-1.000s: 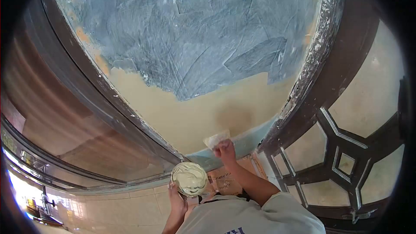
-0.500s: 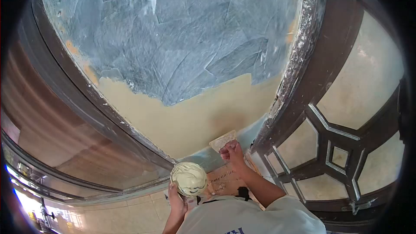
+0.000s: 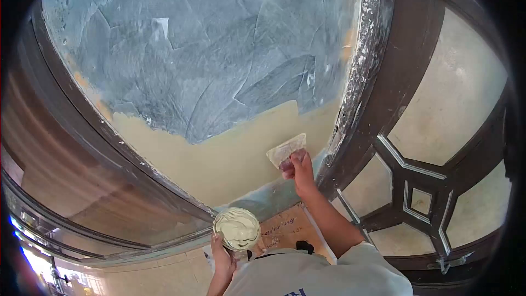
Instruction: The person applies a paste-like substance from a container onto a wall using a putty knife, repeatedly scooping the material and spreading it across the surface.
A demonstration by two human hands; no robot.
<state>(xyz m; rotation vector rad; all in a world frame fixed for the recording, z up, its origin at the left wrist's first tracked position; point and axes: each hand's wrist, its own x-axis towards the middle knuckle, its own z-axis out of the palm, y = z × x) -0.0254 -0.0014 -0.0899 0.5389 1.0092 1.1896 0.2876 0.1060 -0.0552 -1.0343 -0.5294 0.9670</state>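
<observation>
My left hand (image 3: 222,255) holds a round container of pale, creamy paste (image 3: 236,229) from below and the left side, at the bottom centre. The paste has a swirled surface. In my right hand (image 3: 299,171) is a flat, wide scraper (image 3: 287,149) smeared with paste, held near the wall's lower right part. Whether its edge touches the wall is unclear. A smooth beige layer (image 3: 219,167) covers the lower wall, and above it the blue-grey wall (image 3: 192,49) has rough, streaky patches. Pale blue wall shows along the bottom edge.
A dark frame with flaking white spots (image 3: 372,38) borders the wall on the right, beside a dark panelled door (image 3: 402,172). On the left runs another dark frame (image 3: 104,129) with brownish panels. Printed cardboard (image 3: 290,230) lies on the tiled floor (image 3: 170,277).
My right hand and the scraper have moved up along the wall. The view has shifted, and more of the printed cardboard shows. The container stays in my left hand.
</observation>
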